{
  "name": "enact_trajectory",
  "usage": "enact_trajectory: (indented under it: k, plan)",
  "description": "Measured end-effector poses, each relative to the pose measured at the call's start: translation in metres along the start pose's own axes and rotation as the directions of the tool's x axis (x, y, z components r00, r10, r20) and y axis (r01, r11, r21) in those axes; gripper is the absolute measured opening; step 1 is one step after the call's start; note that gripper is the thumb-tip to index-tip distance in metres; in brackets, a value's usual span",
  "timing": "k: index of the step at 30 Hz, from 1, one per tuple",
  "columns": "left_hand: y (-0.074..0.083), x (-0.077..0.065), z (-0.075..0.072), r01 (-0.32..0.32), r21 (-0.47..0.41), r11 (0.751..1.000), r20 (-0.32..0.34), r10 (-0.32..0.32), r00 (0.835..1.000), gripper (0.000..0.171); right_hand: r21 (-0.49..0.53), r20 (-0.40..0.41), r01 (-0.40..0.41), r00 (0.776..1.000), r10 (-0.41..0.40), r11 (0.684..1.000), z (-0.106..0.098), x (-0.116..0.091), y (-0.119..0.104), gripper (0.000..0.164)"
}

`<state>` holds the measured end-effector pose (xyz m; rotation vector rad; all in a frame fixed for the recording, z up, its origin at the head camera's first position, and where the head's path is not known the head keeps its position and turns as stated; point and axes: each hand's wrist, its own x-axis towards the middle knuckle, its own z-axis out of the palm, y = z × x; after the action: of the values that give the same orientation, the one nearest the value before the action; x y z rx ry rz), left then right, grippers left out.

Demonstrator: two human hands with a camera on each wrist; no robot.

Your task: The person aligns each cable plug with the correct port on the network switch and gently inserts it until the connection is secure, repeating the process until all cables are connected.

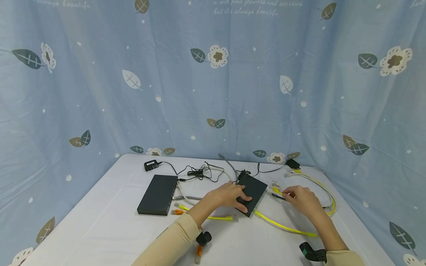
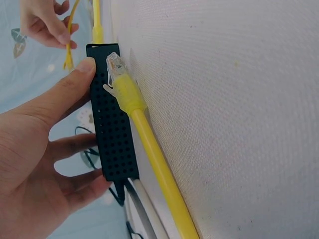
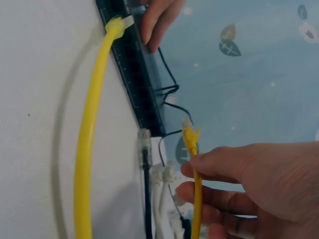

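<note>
My left hand (image 1: 231, 195) lies with spread fingers over a black network switch (image 1: 256, 190). In the left wrist view, its thumb and fingertips touch the switch's upper edge above the perforated side (image 2: 115, 124). My right hand (image 1: 301, 199), just right of the switch, pinches a yellow network cable (image 3: 197, 199) behind its plug, between thumb and fingers. That plug points up, apart from the switch, in the right wrist view. Another yellow cable (image 1: 283, 226) is plugged into the switch's front row of ports. A black-ended cable (image 3: 145, 179) and white cables (image 3: 158, 199) lie near my right hand.
A second black box (image 1: 158, 194) sits on the left, with grey and white cables at its side. Power adapters (image 1: 151, 165) (image 1: 293, 163) and tangled black cords (image 1: 199, 173) lie toward the back. A loose yellow plug (image 2: 127, 92) and orange plugs (image 1: 178, 212) lie between the boxes.
</note>
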<state>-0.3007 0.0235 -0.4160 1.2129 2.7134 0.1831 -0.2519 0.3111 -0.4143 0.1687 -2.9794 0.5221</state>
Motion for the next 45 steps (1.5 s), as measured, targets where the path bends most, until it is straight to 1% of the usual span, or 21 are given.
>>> enact_trajectory:
  k: [2, 5, 10, 14, 18, 25, 28, 33, 38, 45]
  plan:
    - [0.0, 0.0, 0.0, 0.0, -0.004, 1.0, -0.002, 0.0, 1.0, 0.054, -0.008, 0.0, 0.007, 1.0, -0.007, 1.0, -0.001, 0.0, -0.001, 0.018]
    - [0.0, 0.0, 0.0, -0.002, -0.007, 1.0, -0.005, 0.002, 1.0, 0.054, -0.004, 0.024, 0.012, 1.0, -0.012, 1.0, -0.003, 0.0, -0.004, 0.016]
    - [0.0, 0.0, -0.001, -0.005, -0.009, 1.0, -0.003, 0.005, 1.0, 0.054, 0.028, 0.054, 0.032, 0.998, -0.033, 0.999, -0.006, -0.002, -0.011, 0.012]
    - [0.001, -0.001, -0.001, -0.002, -0.011, 1.0, 0.003, 0.002, 1.0, 0.054, 0.056, 0.059, 0.046, 0.997, -0.049, 0.997, -0.007, -0.003, -0.013, 0.012]
    - [0.0, -0.001, 0.0, 0.001, -0.01, 1.0, 0.0, -0.001, 1.0, 0.054, 0.055, 0.068, 0.051, 0.996, -0.054, 0.997, -0.007, -0.002, -0.015, 0.015]
    - [0.001, -0.002, 0.0, 0.002, -0.014, 1.0, -0.003, -0.002, 1.0, 0.054, 0.083, 0.095, 0.043, 0.994, -0.051, 0.996, -0.003, -0.001, -0.019, 0.017]
    - [0.002, -0.002, -0.001, -0.001, -0.014, 1.0, -0.003, 0.001, 1.0, 0.053, 0.09, 0.113, 0.059, 0.991, -0.069, 0.994, -0.002, -0.002, -0.021, 0.018]
    - [0.003, -0.003, -0.002, -0.003, -0.011, 1.0, -0.005, 0.003, 1.0, 0.053, 0.089, 0.142, 0.066, 0.987, -0.079, 0.994, 0.001, -0.003, -0.025, 0.011]
    - [0.004, -0.004, -0.003, 0.003, -0.02, 1.0, -0.001, -0.003, 1.0, 0.054, 0.095, 0.149, 0.085, 0.984, -0.099, 0.992, 0.006, -0.004, -0.028, 0.005]
    - [0.004, -0.003, -0.003, 0.007, -0.014, 1.0, 0.002, -0.007, 1.0, 0.054, 0.095, 0.153, 0.1, 0.982, -0.114, 0.99, 0.012, -0.005, -0.033, 0.003]
